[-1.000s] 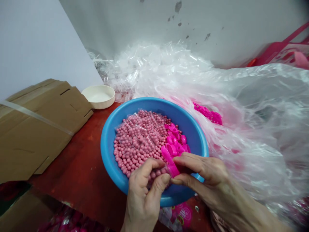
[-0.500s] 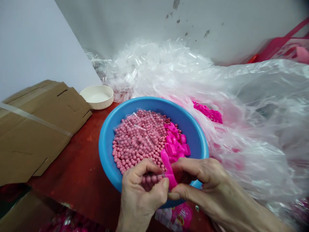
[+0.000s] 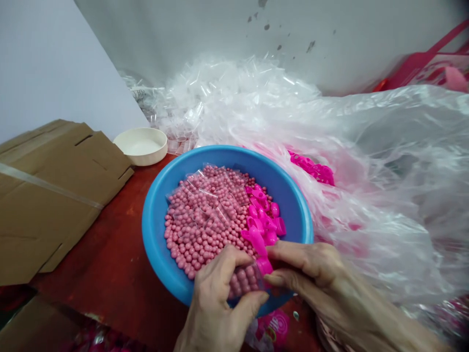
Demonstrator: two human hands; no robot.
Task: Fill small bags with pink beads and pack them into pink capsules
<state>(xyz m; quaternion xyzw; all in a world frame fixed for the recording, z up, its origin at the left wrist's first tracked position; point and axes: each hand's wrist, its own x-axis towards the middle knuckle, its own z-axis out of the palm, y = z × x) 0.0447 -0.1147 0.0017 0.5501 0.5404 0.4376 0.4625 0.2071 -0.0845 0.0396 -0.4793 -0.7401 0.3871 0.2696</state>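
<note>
Over the near rim of a blue basin (image 3: 154, 244), my left hand (image 3: 220, 303) is closed around a small clear plastic tube (image 3: 244, 281) filled with pink beads. Just to its right, my right hand (image 3: 311, 274) pinches a bright pink plastic piece (image 3: 264, 265) between thumb and forefinger, close against the tube's end. Whether the two are joined I cannot tell. Inside the basin lie loose pink beads (image 3: 194, 249), with several bead-filled clear tubes (image 3: 208, 200) on top. A small heap of pink plastic pieces (image 3: 262, 210) rests at the basin's right side.
A flattened cardboard box (image 3: 54, 195) lies on the red table (image 3: 120, 254) at left, near a round white dish (image 3: 141, 146). Behind stands a pile of clear tubes (image 3: 227, 88). Plastic sheeting (image 3: 366, 195) spreads along the right, with more pink pieces (image 3: 311, 168) there.
My left hand has turned the tube so more of its beads show. The pink piece has tilted and sits slightly lower. The whole view has shifted a little.
</note>
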